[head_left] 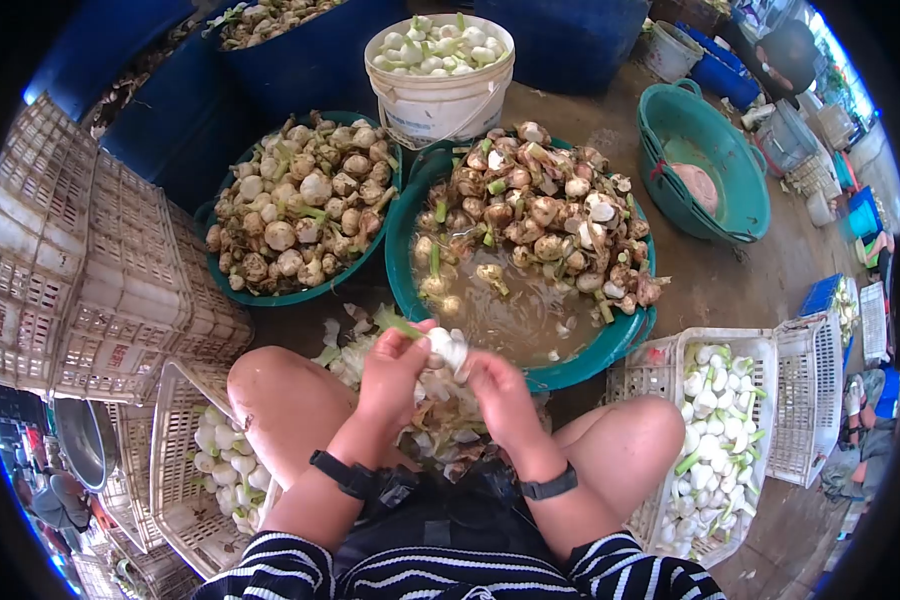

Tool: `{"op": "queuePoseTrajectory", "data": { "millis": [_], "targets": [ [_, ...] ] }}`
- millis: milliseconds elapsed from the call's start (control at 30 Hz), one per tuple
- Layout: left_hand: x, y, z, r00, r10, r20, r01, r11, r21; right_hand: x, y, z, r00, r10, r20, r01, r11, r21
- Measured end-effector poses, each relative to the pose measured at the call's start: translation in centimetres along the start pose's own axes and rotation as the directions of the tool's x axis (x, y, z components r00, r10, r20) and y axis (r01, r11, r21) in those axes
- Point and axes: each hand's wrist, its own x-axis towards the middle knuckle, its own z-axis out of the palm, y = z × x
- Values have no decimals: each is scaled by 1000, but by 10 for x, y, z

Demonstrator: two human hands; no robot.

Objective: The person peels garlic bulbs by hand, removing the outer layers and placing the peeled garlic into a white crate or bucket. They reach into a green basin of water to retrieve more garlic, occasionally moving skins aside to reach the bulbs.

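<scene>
A white garlic bulb (446, 348) with a green stem is gripped by my left hand (392, 368), its fingers closed round the stem end. On the bulb's other side, the fingers of my right hand (498, 392) are pinched together on the papery garlic skin, slightly blurred. Below both hands, a heap of peeled garlic skins (440, 428) lies between my knees. Just ahead stands a green tub (620, 352) of murky water, piled with dirty, unpeeled garlic bulbs (545, 215).
Another green tub of unpeeled garlic (300, 205) stands ahead left, beside a white bucket (440, 105) of clean bulbs. Crates of white garlic flank me at left (175, 455) and right (760, 440). Stacked crates (90, 240) rise at left; a green basin (735, 190) sits ahead right.
</scene>
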Motion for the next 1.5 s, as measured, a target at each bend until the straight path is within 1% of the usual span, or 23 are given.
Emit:
{"op": "queuePoseTrajectory", "data": {
  "millis": [33, 67, 133, 267, 333, 367, 400, 433, 467, 500, 533, 600, 700, 767, 867, 900, 967, 1067, 1167, 1233, 1367, 1433, 1500],
  "targets": [
    [4, -2, -8, 992, -116, 38, 122, 951, -284, -10, -1, -4, 984, -115, 140, 154, 938, -311],
    [6, -6, -10, 992, -117, 36, 123, 952, -281, -16, -2, -8, 984, -114, 140, 152, 939, -307],
    [4, 4, 1, 879, -475, -47, 335, 683, -649, -23, -8, -18, 915, -402, 24, 402, 906, -136],
    [8, 1, -16, 913, -393, 113, 380, 713, -589, -19, -66, -42, 853, -361, -377, 502, 766, 402],
    [14, 0, -18, 919, -393, 28, 322, 709, -628, -11, -70, -46, 861, -430, -271, 508, 710, 488],
    [17, 3, -21, 931, -356, -82, 253, 789, -560, -4, -62, -49, 968, -250, -37, 252, 953, 169],
    [21, 5, -22, 933, -308, -188, 187, 858, -479, 2, -53, -51, 994, 30, 101, -5, 973, -232],
    [23, 8, -17, 942, -258, -214, 168, 916, -366, 8, -42, -43, 969, 115, 220, 56, 763, -644],
    [19, 6, -3, 990, -99, -100, 72, 966, -248, 15, -28, -38, 929, 245, 278, 167, 393, -904],
    [4, 18, 26, 998, 50, 35, -45, 989, -143, 40, 16, -59, 923, 11, 386, 257, 729, -634],
    [-10, 21, 38, 867, 242, 436, -221, 970, -99, 61, 53, -75, 891, -244, 383, 351, 905, -241],
    [-38, 42, 68, 560, 336, 758, -232, 941, -246, 108, 38, -53, 954, -148, -262, -46, 789, -613],
    [-27, 37, 59, 760, 300, 577, -313, 947, -80, 186, 72, -83, 862, -296, -411, -206, 536, -819],
    [0, 21, 33, 958, 137, 251, -181, 970, 161, 223, 99, -100, 866, 40, -499, -474, 385, -792],
    [34, 4, 7, 999, 51, -19, -48, 987, 154, 242, 144, -119, 899, 305, -314, -438, 630, -642],
    [44, 2, 2, 988, -1, -153, 24, 988, 151, 240, 171, -126, 999, 28, -40, -49, 529, -847],
    [55, 6, 0, 909, -128, -398, 167, 984, 65, 171, 90, -58, 994, 90, -63, -110, 772, -627],
    [65, 7, -13, 958, -262, -118, 255, 964, -76, 86, 26, 8, 955, -247, 164, 292, 686, -667],
    [57, 4, -6, 971, -164, -175, 177, 982, 65, 58, 5, 21, 984, -115, 133, 175, 561, -809],
    [53, -2, -7, 982, -128, -142, 138, 989, 59, 51, 5, 19, 950, -189, 250, 303, 359, -882],
    [42, -6, -7, 978, -179, -107, 182, 983, 15, 50, 14, 12, 942, -271, 196, 287, 358, -888],
    [35, -2, -5, 969, -236, -75, 235, 972, -14, 51, 15, 5, 997, 79, 18, -54, 815, -577],
    [35, 1, -6, 976, -207, -64, 210, 977, 36, 39, 9, 10, 999, -17, 35, 34, 814, -580]
  ]
}}
